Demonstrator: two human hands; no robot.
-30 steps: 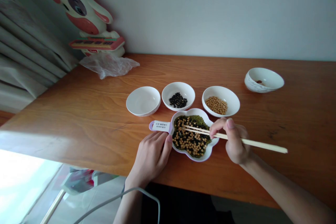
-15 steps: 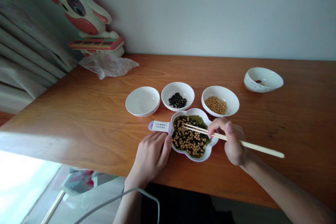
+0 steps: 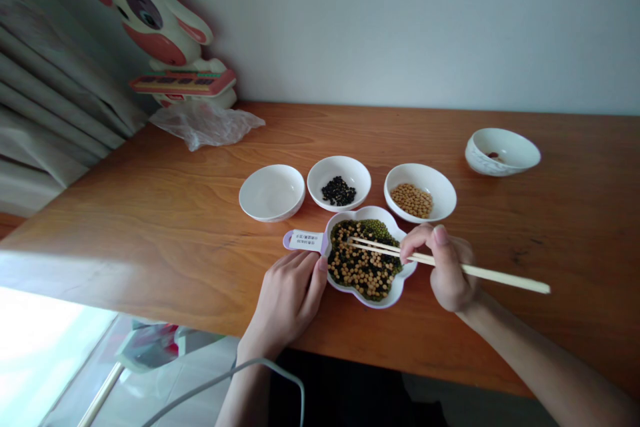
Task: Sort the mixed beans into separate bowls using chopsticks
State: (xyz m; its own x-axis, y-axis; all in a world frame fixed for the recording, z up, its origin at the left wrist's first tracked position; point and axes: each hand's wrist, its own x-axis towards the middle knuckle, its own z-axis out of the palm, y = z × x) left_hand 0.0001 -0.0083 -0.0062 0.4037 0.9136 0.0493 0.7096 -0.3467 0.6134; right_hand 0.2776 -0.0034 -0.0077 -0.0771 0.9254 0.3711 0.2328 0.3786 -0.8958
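Note:
A flower-shaped white dish (image 3: 410,271) with a lilac edge and a labelled handle holds mixed tan, black and green beans. My left hand (image 3: 293,293) is closed at the base of its handle, thumb against the rim. In my right hand (image 3: 443,267) is a pair of chopsticks (image 3: 493,274), their tips among the beans near the upper left of the dish. Whether a bean sits between the tips is too small to tell. Just behind stand a white bowl of black beans (image 3: 339,191), a white bowl of tan beans (image 3: 411,200) and an empty white bowl (image 3: 273,192).
Farther back on the right of the wooden table (image 3: 565,213) is a patterned bowl (image 3: 501,152) with a little dark reddish matter inside. A cow-shaped toy keyboard (image 3: 170,33) and a crumpled plastic bag (image 3: 207,125) occupy the back left. A grey cable (image 3: 260,360) crosses my left forearm.
My right hand has shifted slightly to the right, and the chopsticks' rear end has swung a little up and right. The tips stay in the same area; my left hand is still.

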